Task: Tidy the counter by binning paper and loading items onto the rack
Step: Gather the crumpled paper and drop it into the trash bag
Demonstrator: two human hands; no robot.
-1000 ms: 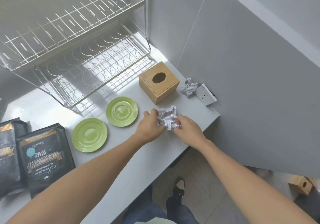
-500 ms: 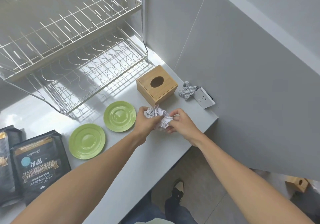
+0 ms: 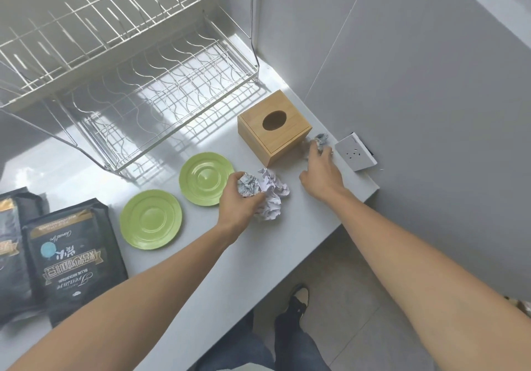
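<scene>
The left hand's grip point(image 3: 238, 201) clenches two paper wads point(image 3: 260, 191); the right hand point(image 3: 320, 169) reaches the last wad point(image 3: 321, 140), grip unclear. Both green plates point(image 3: 150, 219) lie on the worktop point(image 3: 230, 270); rack point(image 3: 129, 63) empty.

Bare forearms, no sleeves, watch or rings on either the left hand point(image 3: 240, 201) or the right hand point(image 3: 321, 175). Below, dark blue jeans point(image 3: 258, 350). One dark shoe point(image 3: 297, 303) with a pale tan toe cap.
</scene>
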